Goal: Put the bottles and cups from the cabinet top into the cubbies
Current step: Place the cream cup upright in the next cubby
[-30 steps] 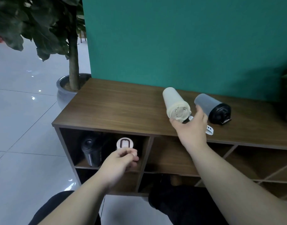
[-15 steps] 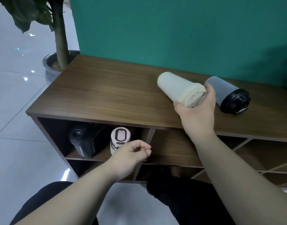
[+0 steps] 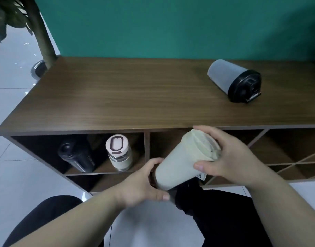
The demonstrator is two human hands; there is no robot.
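Four drink containers, two hands, one cabinet

Two cups: one cream cup (image 3: 184,162) held in front of the cabinet (image 3: 117,97) and one grey cup (image 3: 233,80) lying on top. Two bottles in the upper left cubby: one black bottle (image 3: 75,155), one glass bottle (image 3: 119,153). Two hands: left hand (image 3: 144,184), right hand (image 3: 226,157). One potted plant (image 3: 40,36).

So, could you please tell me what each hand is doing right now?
Left hand: closed around the base of the cream tumbler.
Right hand: closed around its lid end.
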